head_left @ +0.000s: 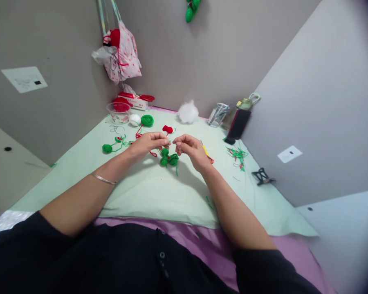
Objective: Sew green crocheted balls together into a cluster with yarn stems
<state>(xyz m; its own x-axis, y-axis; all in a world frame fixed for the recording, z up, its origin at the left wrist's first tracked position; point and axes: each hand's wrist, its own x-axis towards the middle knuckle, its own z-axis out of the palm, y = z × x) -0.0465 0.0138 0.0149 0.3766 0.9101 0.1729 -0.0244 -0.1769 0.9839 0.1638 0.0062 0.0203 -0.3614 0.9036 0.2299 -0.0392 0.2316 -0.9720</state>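
Above the pale green cloth, my left hand (150, 143) is closed in a pinch, thumb against fingertips. Facing it across a small gap, my right hand (191, 150) also has its thumb and fingers brought together. What sits between the fingertips of either hand is too small to make out. Just below them lies a green knitted or crocheted piece (172, 159) of several rounded lumps, a loose green yarn tail trailing down. A small red yarn piece (167, 129) is beyond the hands. A yellow-handled tool (205, 149) shows partly behind my right hand.
Green yarn balls (147, 120) and a clear tub (119, 113) with red yarn stand back left. White stuffing (188, 112), a clear cup (218, 115) and a propped phone (239, 123) line the back. Yarn scraps (237, 156) and a black stand (263, 176) lie right.
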